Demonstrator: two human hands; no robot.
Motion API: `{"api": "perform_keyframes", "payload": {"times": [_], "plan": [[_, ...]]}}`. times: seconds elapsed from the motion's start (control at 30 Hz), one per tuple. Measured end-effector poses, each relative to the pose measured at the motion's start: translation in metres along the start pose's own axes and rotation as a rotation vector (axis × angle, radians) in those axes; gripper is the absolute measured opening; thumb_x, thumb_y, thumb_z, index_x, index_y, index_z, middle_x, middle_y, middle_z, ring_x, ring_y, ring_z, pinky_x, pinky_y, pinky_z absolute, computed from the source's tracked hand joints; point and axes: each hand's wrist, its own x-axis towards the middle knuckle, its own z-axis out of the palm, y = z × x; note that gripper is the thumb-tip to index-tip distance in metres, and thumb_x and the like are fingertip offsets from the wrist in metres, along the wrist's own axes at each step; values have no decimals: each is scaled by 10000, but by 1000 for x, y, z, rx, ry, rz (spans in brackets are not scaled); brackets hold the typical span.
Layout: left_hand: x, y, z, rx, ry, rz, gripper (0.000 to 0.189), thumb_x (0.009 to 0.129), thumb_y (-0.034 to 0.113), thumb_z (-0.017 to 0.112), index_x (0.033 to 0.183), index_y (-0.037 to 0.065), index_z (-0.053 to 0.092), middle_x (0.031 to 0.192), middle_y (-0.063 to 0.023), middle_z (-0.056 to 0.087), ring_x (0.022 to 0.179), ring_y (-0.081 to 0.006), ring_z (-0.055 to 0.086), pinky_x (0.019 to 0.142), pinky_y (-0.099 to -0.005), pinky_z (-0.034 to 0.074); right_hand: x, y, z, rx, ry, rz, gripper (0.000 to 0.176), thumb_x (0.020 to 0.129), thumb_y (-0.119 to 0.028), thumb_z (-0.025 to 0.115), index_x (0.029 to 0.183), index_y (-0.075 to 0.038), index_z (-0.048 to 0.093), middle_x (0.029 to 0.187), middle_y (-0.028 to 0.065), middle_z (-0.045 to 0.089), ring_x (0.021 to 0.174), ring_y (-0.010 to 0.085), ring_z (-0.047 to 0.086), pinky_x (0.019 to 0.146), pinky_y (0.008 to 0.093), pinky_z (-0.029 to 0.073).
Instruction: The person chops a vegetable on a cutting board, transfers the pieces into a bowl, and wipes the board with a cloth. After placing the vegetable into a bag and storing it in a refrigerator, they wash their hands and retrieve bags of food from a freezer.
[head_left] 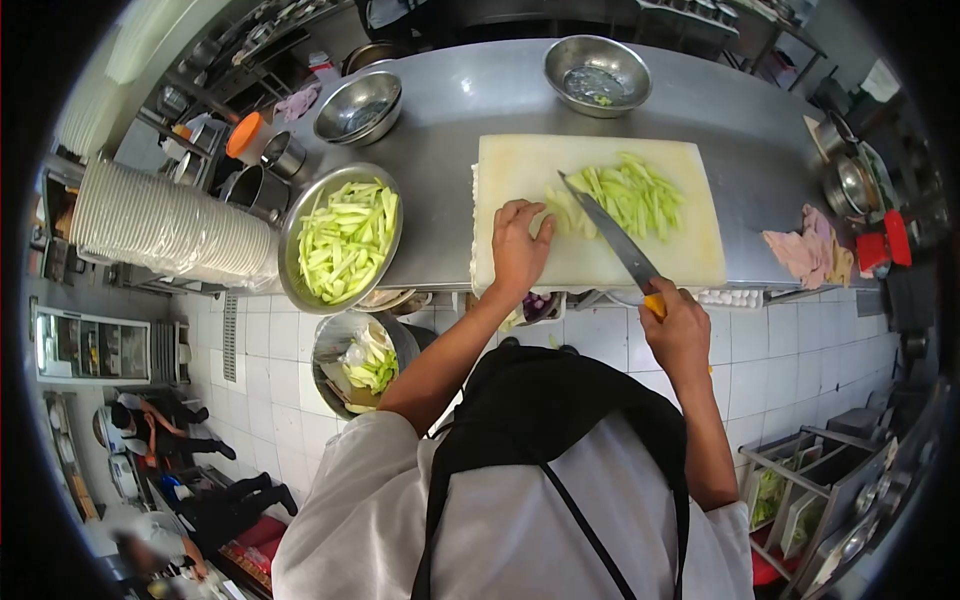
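Kitchen, head view: steel counter (440, 150), tiled floor (258, 345). Green strips (645, 190) on cutting board (705, 245), centre. Right hand (678, 333) clamped on knife (618, 240), blade across strips' left side. Left hand (521, 245) just left, fingers loosely curled, thumb apart; contact unclear. Possible thumb nick from blade slipping left; possible spill from bumping heaped bowl (385, 263), near-left edge. Tapering blade, flat pale board, slim glossy strips, round metal bowl.
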Motion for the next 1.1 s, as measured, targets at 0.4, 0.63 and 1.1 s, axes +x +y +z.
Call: {"api": "perform_keyframes", "payload": {"times": [0.4,0.63,1.1], "plan": [[61,-15,32,218,-292,220,125,769,130,755,883,81,739,928,-90,627,937,-289,562,847,-388,475,-40,25,-29,35,-22,-5,363,686,-39,785,1023,-88,659,806,140,632,722,348,638,648,417,515],[57,3,21,150,-59,125,218,782,168,759,967,63,719,962,-117,638,932,-301,581,844,-390,481,-13,90,-29,-19,260,183,328,734,-87,784,1037,-76,658,864,174,656,798,383,650,715,449,517],[-44,-56,-116,-912,640,-876,479,885,344,704,1180,55,461,1083,-119,481,970,-295,546,814,-377,542,132,133,30,-199,235,-29,511,771,-338,778,1180,-66,636,1157,221,585,1091,428,538,908,517,442]]}}
